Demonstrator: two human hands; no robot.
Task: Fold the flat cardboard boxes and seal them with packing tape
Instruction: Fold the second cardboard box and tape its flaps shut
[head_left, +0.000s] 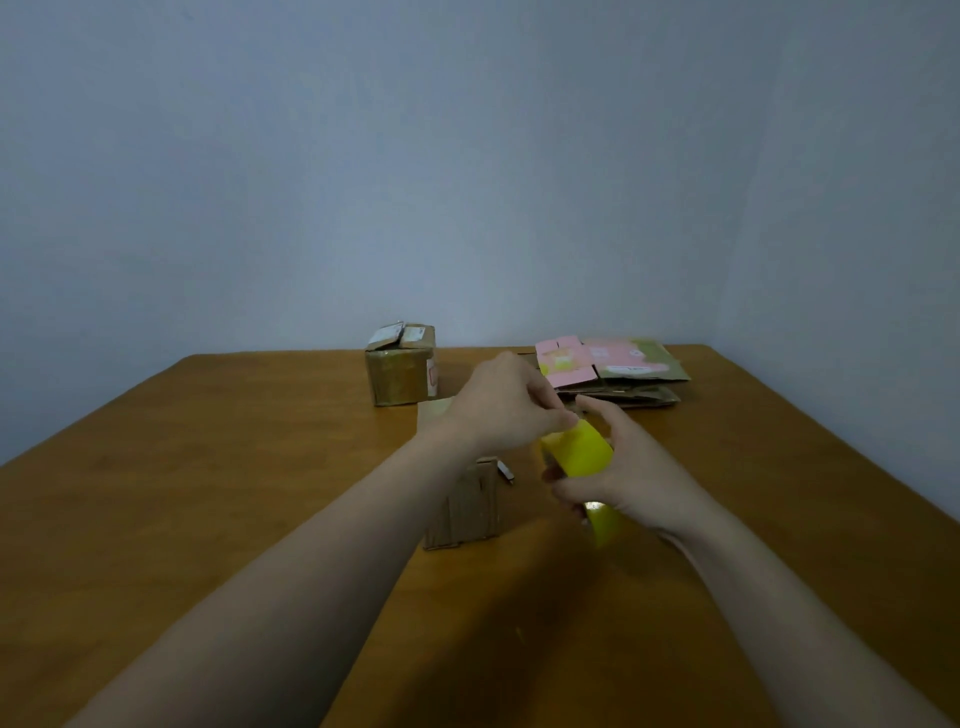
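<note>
While the right hand (631, 480) wraps round a yellow roll of packing tape (579, 452) just right of frame centre, its grip is clenched on the roll: thumb on the near side, fingers curled over the far side, roll held up off the bench (208, 467). Roll looks tilted, upper part bright yellow, a lower bit showing under the palm w/ a small glare spot. Left hand (501, 402) comes in from lower left and sits at the roll's top edge, fingertips (563, 418) pinched together right on the tape surface; can't tell if they've got a loose end or are just picking at it, too blurred.

Directly under the left forearm, centre frame, a small brown cardboard box (465, 506) stands on the bench, corrugated side facing the camera, partly hidden by the arm. Just beside its upper right corner lies a small pale metallic object (505, 472), too small to identify.

Further back, upper centre, an assembled cardboard box (400, 366) w/ top flaps closed, white labels on top, shiny tape on its front. To the right of it, near the bench's far right edge, a stack of flat cardboard boxes (618, 376), the top ones printed pink and green. Plain blue-grey wall (467, 156) fills the upper half of frame
</note>
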